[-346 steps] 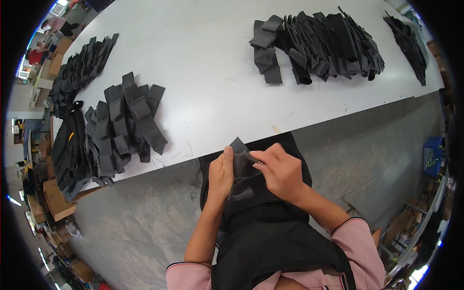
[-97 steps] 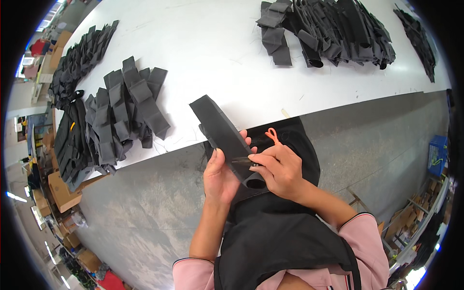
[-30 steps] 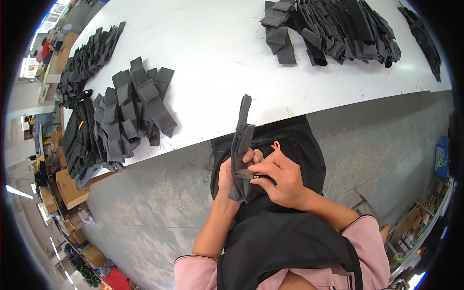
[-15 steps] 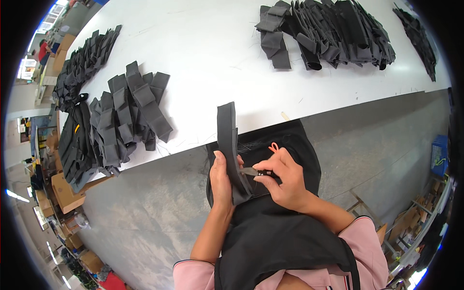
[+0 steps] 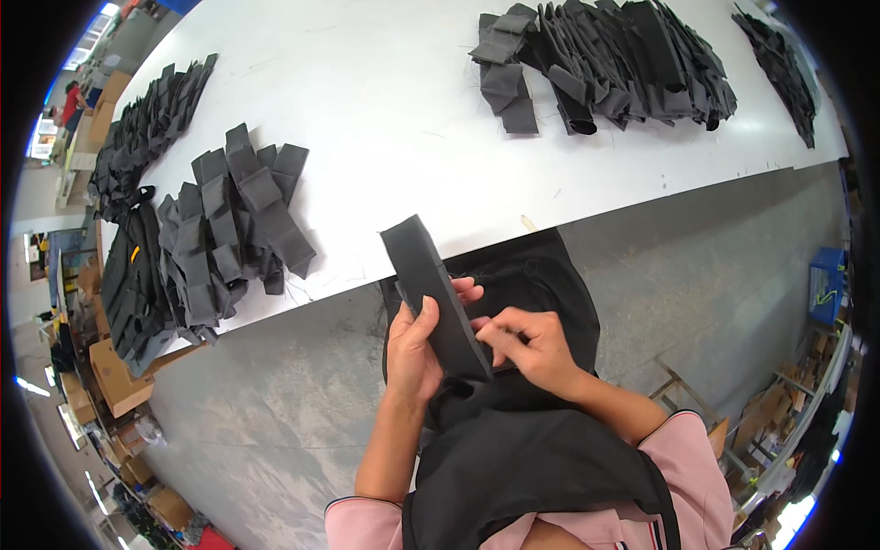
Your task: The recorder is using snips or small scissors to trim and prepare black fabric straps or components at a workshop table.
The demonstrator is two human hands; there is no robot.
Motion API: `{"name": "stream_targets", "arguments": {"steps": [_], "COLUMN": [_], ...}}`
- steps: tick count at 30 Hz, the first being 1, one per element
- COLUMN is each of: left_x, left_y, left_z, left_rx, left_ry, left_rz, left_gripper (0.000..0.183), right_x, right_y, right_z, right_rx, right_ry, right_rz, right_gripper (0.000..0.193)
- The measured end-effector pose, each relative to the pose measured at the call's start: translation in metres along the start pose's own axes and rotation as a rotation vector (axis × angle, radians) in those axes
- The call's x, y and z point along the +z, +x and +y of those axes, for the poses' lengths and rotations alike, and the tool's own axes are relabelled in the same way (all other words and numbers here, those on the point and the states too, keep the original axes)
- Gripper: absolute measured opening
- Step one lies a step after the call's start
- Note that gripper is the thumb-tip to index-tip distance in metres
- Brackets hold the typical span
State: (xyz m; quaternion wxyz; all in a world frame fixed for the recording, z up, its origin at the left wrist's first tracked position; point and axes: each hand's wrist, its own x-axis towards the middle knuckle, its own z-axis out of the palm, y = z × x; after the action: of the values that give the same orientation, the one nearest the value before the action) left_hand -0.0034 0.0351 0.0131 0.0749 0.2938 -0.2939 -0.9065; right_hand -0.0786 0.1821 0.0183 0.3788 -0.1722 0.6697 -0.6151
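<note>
A folded dark grey fabric strip [image 5: 435,298] slants over my lap, its upper end in front of the white table's edge. My left hand [image 5: 417,353] is closed around it, thumb on the near face and fingertips showing past the right side. Beside the strip's lower right edge is my right hand [image 5: 532,346], its fingers curled and pinched together, slightly blurred. Whatever lies inside those fingers is hidden; no snips show now. Under both hands spreads the black apron [image 5: 541,431] over my lap.
The white table [image 5: 385,119] carries a near-left pile of folded grey strips [image 5: 215,229], a farther left pile [image 5: 147,128] and a large bundle [image 5: 623,69] at the far right. Dark garments [image 5: 133,284] hang over its left corner. A blue crate [image 5: 827,284] stands right.
The strip has turned, its upper end tipping left and its broad face now toward me. The small snips with an orange loop, seen earlier in my right hand, are out of sight.
</note>
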Motion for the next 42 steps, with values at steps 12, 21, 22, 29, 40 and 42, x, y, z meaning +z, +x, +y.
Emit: {"name": "stream_targets", "arguments": {"steps": [12, 21, 22, 29, 40, 42], "left_x": [-0.006, -0.005, -0.006, -0.007, -0.003, 0.000], "left_y": [-0.003, -0.006, -0.006, -0.007, -0.009, -0.009], "left_z": [0.002, 0.002, 0.001, 0.003, 0.004, 0.004], "left_rx": [-0.091, -0.184, -0.190, -0.185, -0.188, -0.186], "left_ry": [0.030, 0.019, 0.010, 0.028, 0.158, 0.197], "left_rz": [0.016, -0.026, -0.024, -0.041, -0.035, -0.032], "left_gripper": [0.025, 0.022, 0.023, 0.022, 0.027, 0.028], "right_x": [-0.014, -0.018, -0.019, -0.021, -0.021, -0.022], "right_y": [0.008, 0.027, 0.027, 0.025, 0.023, 0.023], "right_z": [-0.010, -0.008, -0.008, -0.008, -0.004, -0.003], "right_rx": [-0.571, -0.593, -0.585, -0.566, -0.518, -0.456], "right_ry": [-0.834, -0.791, -0.780, -0.707, -0.593, -0.601], "right_rz": [0.202, 0.289, 0.281, 0.298, 0.232, 0.207], "right_gripper": [0.036, 0.032, 0.031, 0.027, 0.026, 0.026]}}
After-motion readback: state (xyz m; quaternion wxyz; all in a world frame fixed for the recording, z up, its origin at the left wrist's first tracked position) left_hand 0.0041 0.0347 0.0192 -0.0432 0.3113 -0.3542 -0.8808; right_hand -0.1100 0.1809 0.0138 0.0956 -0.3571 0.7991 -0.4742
